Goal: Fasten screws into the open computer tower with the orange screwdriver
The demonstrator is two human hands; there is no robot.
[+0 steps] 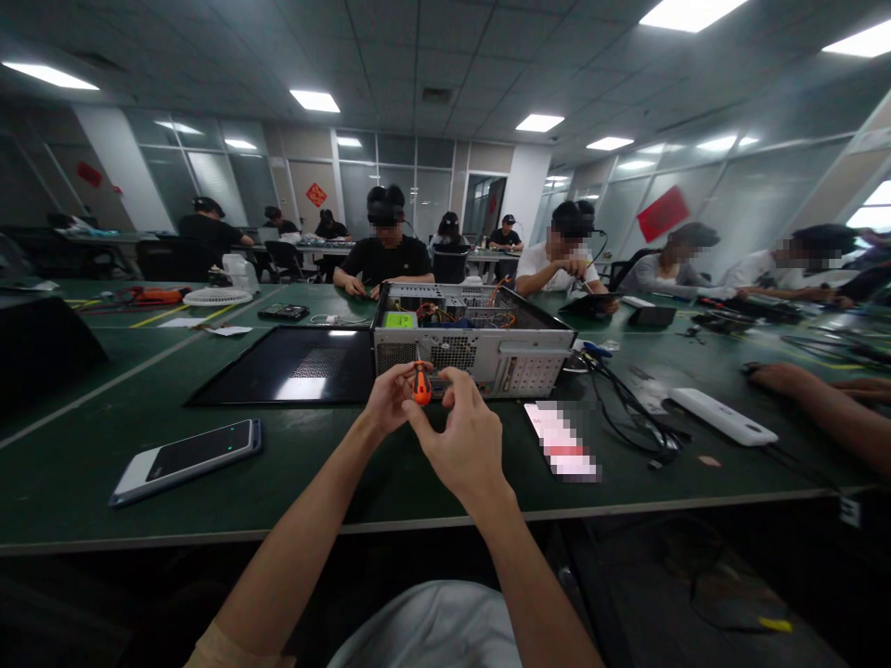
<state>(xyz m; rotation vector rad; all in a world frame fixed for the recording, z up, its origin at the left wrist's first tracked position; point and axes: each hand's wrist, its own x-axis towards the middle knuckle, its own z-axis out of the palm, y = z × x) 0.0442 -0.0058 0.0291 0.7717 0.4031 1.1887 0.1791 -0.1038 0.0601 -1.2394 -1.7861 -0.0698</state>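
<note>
A short screwdriver (421, 384) with an orange and black handle points away from me, its shaft toward the rear panel of a computer case (533, 369). My left hand (388, 399) pinches it near the front of the handle. Close on the other side is my right hand (463, 431), thumb and fingers apart around the handle end; whether the thumb touches it I cannot tell. The case lies on its side with its top open, showing wires and a bright green label (400, 320) inside. Its screw spots behind my fingers are hidden.
A black side panel (237, 376) lies left of the case, with a drive (283, 312) beyond it. Nearer are a white device (187, 459) and, to the right, a lit phone (561, 441), black cables (637, 417) and a white power strip (724, 416). Other people sit around.
</note>
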